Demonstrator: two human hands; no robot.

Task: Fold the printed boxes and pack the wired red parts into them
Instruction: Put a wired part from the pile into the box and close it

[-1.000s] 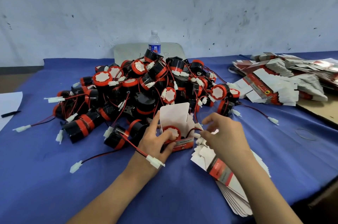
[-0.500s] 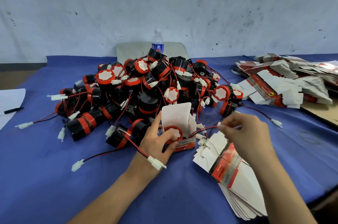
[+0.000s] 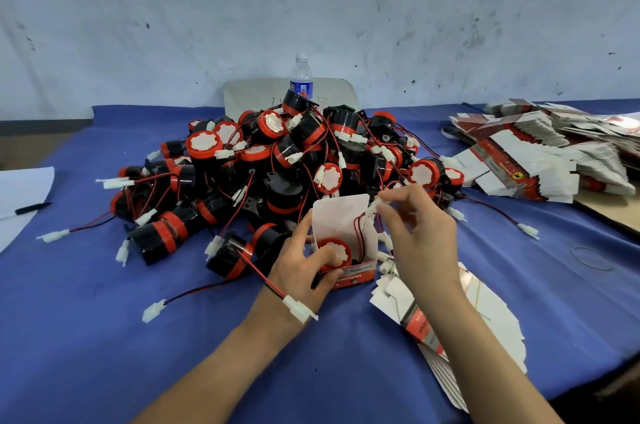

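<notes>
An open printed box stands on the blue cloth with its white lid flap up. A red-capped wired part sits inside it. My left hand grips the box at its left side, thumb on the part's cap. My right hand pinches the part's white connector just above the box's right rim; the red and black wire runs down into the box. A big pile of black and red wired parts lies behind the box.
Flat box blanks lie fanned under my right forearm. More blanks are heaped at the far right. A water bottle stands behind the pile, a white sheet with a pen at the left, a rubber band on the cloth at right.
My right hand has drawn the wire's connector from the right of the box up to its open top, and the wire now hangs inside. My left hand keeps its hold on the box.
</notes>
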